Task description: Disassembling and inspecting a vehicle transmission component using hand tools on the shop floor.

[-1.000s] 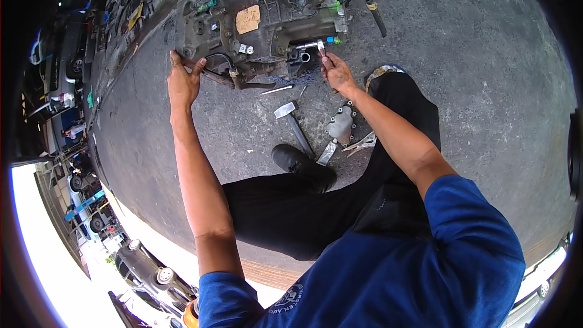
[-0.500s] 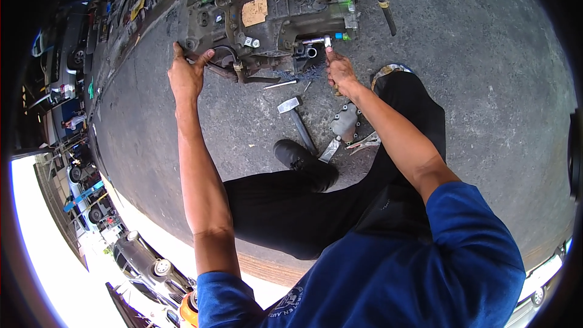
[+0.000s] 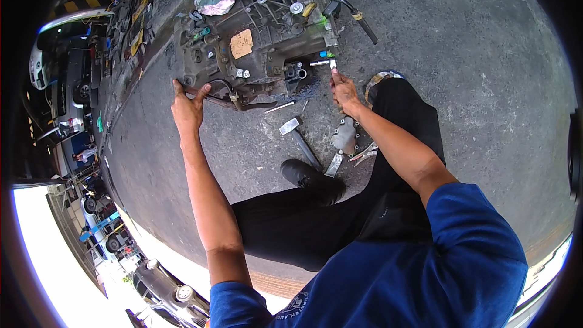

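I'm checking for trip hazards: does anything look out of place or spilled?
The hammer lies loose on the floor beside the left shoe, a possible trip hazard. A bluish patch by the gearbox casing looks odd, perhaps a spill; I can't tell.

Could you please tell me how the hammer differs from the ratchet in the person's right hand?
The hammer lies on the floor, while the ratchet is held in the right hand. The hammer has a broad, blocky head; the ratchet's head is small and slim. Both have silvery metal heads.
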`<state>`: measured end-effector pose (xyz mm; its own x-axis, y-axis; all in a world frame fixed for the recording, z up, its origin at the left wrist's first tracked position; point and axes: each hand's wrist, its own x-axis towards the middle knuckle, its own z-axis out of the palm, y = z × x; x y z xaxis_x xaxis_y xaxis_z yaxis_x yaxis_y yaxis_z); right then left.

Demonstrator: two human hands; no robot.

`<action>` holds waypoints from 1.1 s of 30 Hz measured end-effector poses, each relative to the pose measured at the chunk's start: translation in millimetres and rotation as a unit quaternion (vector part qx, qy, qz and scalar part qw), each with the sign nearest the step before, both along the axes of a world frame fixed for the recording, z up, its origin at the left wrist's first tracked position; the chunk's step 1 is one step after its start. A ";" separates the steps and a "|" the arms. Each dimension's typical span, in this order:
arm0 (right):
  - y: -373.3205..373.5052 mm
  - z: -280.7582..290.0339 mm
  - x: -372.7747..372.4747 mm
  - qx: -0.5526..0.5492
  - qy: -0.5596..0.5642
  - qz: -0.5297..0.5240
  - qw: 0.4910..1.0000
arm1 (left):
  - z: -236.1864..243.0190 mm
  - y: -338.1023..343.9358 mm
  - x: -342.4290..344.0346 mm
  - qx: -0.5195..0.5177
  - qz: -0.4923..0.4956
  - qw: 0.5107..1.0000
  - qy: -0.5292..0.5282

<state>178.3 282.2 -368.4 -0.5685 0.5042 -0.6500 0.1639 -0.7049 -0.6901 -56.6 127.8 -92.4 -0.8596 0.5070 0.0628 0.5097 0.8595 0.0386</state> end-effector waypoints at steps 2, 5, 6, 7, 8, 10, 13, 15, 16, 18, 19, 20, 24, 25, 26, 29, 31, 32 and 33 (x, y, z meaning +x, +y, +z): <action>1.1 1.5 -1.3 -0.070 0.019 -0.035 0.997 | 3.7 0.2 1.6 -0.013 0.003 1.000 -0.001; 7.2 2.3 -13.0 -0.085 0.027 0.002 0.996 | 4.6 5.1 1.2 -0.033 0.006 0.999 0.000; 7.5 1.9 -17.8 -0.088 0.025 -0.001 0.996 | 4.1 7.2 0.9 -0.040 0.007 0.999 0.000; 7.8 1.6 -22.7 -0.096 0.028 -0.003 0.995 | 3.2 9.3 0.6 -0.043 0.005 0.999 -0.002; 7.2 1.1 -27.0 -0.105 0.032 -0.003 0.994 | 3.8 10.2 1.1 -0.045 0.006 0.999 -0.003; 9.1 -0.7 -30.2 -0.087 0.026 0.013 0.996 | 4.8 12.3 2.1 -0.049 0.008 0.999 -0.006; 14.1 -2.5 -31.8 -0.071 0.016 0.046 0.996 | 4.6 11.5 2.3 -0.060 0.012 0.998 -0.004; 19.9 -4.9 -31.4 -0.071 0.010 0.057 0.996 | 3.7 13.0 0.9 -0.065 0.001 0.998 0.021; 22.9 -5.9 -31.7 -0.159 0.030 0.050 0.986 | 2.9 14.0 0.5 -0.066 0.000 0.998 0.019; 21.2 -1.1 -33.1 -0.249 0.051 0.044 0.966 | 5.6 14.1 0.4 -0.090 0.022 0.996 0.011; 17.0 2.0 -31.2 -0.172 0.037 0.066 0.982 | 6.3 11.6 0.1 -0.093 0.024 0.995 0.012; 16.9 1.3 -30.2 -0.092 0.023 0.086 0.992 | 6.4 10.6 -0.5 -0.092 0.017 0.995 0.019; 18.4 -15.0 -32.8 0.026 -0.042 0.174 0.983 | 8.6 8.5 -2.1 -0.085 0.001 0.996 0.033; 16.2 -21.7 -32.7 0.115 -0.009 0.168 0.979 | 10.8 7.9 -2.1 -0.087 0.002 0.996 0.034; 16.3 -34.6 -29.0 0.204 0.018 0.158 0.966 | 11.0 16.3 2.6 -0.094 0.020 0.995 0.011; 25.4 -64.0 -23.9 0.377 0.024 0.071 0.923 | 5.7 33.1 8.1 -0.093 0.023 0.995 -0.017; 21.9 -58.7 -24.7 0.219 0.032 0.117 0.968 | 6.3 29.2 6.6 -0.100 0.024 0.995 -0.013; 14.7 -45.0 -30.8 0.055 0.044 0.166 0.984 | 13.3 21.8 6.1 -0.105 0.037 0.994 -0.010; 12.1 -36.1 -32.6 0.051 0.046 0.170 0.983 | 14.7 18.6 6.5 -0.106 0.046 0.993 -0.014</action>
<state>145.8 294.3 -404.5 -0.7700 0.3345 -0.5433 0.3117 -0.5457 -0.7778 -50.1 146.4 -77.7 -0.9024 0.4265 -0.0612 0.4308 0.8921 -0.1361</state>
